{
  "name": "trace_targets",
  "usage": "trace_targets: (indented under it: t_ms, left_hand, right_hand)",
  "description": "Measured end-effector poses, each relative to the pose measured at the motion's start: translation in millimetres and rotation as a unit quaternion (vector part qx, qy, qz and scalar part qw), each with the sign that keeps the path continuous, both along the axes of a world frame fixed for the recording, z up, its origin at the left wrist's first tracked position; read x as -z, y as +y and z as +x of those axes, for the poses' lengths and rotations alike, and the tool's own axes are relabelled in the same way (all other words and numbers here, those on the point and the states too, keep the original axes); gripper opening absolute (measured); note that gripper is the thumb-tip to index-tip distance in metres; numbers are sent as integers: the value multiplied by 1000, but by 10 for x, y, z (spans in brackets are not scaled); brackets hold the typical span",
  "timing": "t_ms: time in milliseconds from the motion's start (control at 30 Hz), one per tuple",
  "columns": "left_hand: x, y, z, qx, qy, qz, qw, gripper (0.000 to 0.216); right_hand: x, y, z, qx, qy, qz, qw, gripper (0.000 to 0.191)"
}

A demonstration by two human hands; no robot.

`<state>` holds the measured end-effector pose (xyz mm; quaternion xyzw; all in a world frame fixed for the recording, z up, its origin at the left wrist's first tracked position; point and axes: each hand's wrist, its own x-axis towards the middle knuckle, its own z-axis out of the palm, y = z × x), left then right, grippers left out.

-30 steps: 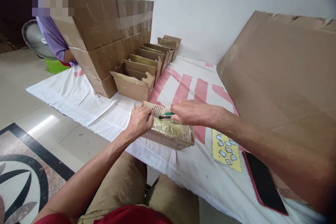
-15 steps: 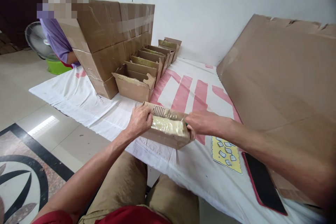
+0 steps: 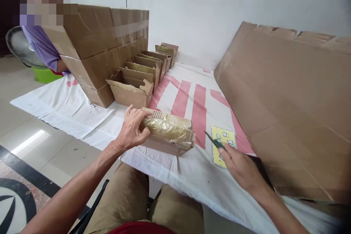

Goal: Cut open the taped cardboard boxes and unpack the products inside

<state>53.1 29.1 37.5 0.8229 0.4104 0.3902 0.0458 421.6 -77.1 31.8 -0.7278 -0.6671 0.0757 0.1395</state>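
Left fingers: loosely spread, thumb well apart from the index finger; the left hand [image 3: 134, 126] touches the left end of the taped carton [image 3: 167, 147].
Right fingers: closed around a green-handled cutter [image 3: 218, 143]; the right hand [image 3: 241, 168] is to the right of the carton, apart from it.
Cutter tip: dark, thin, directed up and left toward the carton, touching nothing visible.
Taped carton: lies at the near edge of the table cloth [image 3: 203, 181], in front of the person; glossy yellowish tape [image 3: 170, 128] covers its top, wrinkled.
Carton marking: a row of dark parallel stripes [image 3: 157, 114] on the far-left upper edge; whether print or exposed fluting cannot be told.
Yellow card [image 3: 222, 135]: flat on the cloth, partly behind the cutter and right hand; pale blue-outlined shapes visible, any lettering too small to read.
Cloth marking: white ground with broad pink strips [image 3: 199, 111]; whether they form characters cannot be told.
Phone [image 3: 263, 171]: dark, partly hidden by the right wrist.
Open cartons [image 3: 131, 94]: in a row beyond the left hand, flaps raised.
Stacked cartons [image 3: 94, 31]: left of that row, plain brown, clear tape along the sides.
Cardboard sheet [image 3: 287, 102]: leaning at right, torn upper edge.
Co-worker: purple sleeve [image 3: 41, 45] behind the stack, beside a fan [image 3: 20, 47].
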Motion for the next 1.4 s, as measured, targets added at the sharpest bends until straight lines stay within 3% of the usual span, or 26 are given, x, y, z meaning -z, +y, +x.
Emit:
trace_targets:
  t_ms: [100, 200, 300, 433, 500, 567, 633, 700, 767, 967, 1100, 1167, 1267, 1400]
  left_hand:
    - [-86, -78, -66, 11, 52, 56, 997, 53]
    - [-63, -224, -132, 8, 85, 149, 985, 32]
    - [86, -411, -200, -19, 82, 201, 976, 25]
    - [319, -592, -245, -23, 69, 187, 980, 24]
    - [381, -628, -234, -20, 57, 171, 983, 23]
    - [394, -635, -209, -20, 43, 162, 986, 23]
    - [370, -632, -187, -17, 27, 157, 987, 22]
    - [336, -643, -189, -10, 11, 147, 989, 23]
    - [316, -680, -221, 3, 0, 132, 991, 25]
    - [318, -853, -370, 51, 25, 75, 996, 28]
    - [248, -819, -355, 66, 27, 48, 996, 21]
    - [208, -750, -316, 64, 23, 39, 997, 7]
    - [173, -633, -255, 38, 20, 37, 998, 14]
    - [162, -524, -212, -2, 34, 47, 998, 13]
  right_hand:
    - [616, -292, -119, -8, -77, -4, 997, 37]
    - [902, -337, -209, -47, -108, -4, 993, 36]
    - [691, -195, -174, -75, -55, 53, 994, 37]
    - [-60, 159, -335, -125, 25, 158, 979, 35]
    - [-364, 383, -604, -172, -2, 162, 972, 30]
    - [-521, 609, -918, -213, -67, 110, 969, 39]
    - [-563, 795, -1173, -224, -127, 38, 965, 48]
    - [-566, 910, -1294, -228, -142, -4, 963, 39]
    - [-593, 966, -1276, -221, -101, -8, 970, 29]
    - [-698, 1231, -1006, -186, 69, -25, 980, 25]
    - [-568, 1562, -996, -116, 149, -31, 982, 31]
    - [-495, 1682, -1007, -120, 152, -49, 980, 36]
    - [-396, 1765, -1003, -135, 138, -85, 978, 41]
    - [-291, 1761, -994, -150, 81, -96, 981, 34]
